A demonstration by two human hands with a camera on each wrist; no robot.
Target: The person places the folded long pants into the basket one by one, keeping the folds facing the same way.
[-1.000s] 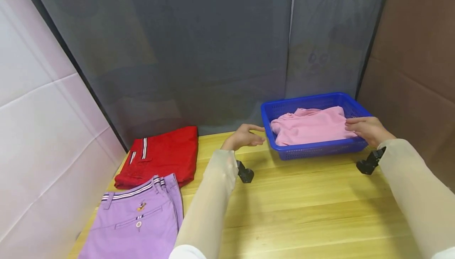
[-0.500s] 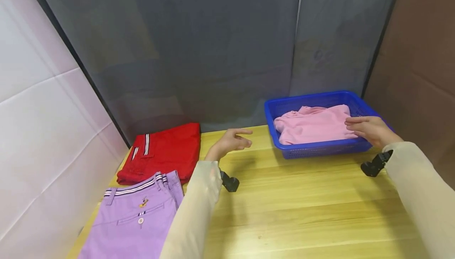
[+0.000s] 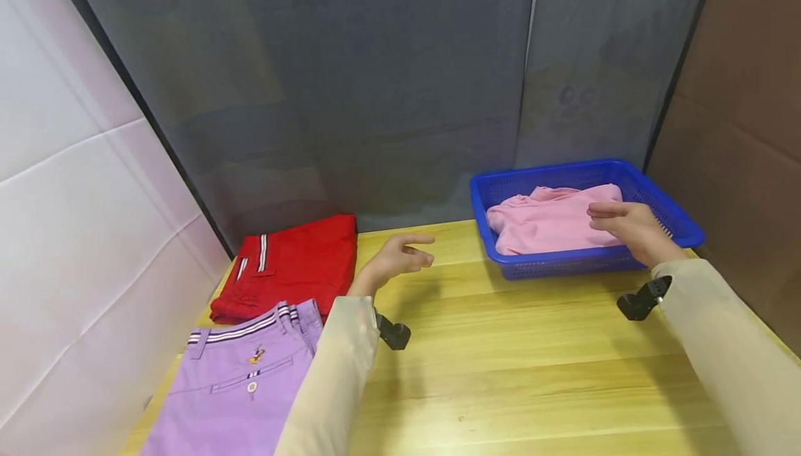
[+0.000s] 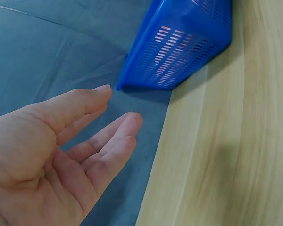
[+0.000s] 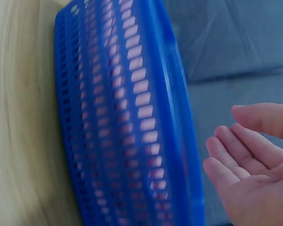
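Head view: right hand point(image 3: 628, 228) hovers slack-fingered above the pink garment point(image 3: 544, 220); left hand point(image 3: 397, 258) hangs loose, grip empty.

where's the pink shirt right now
In the head view the folded pink shirt lies inside the blue plastic basket at the table's far right, under the right hand.
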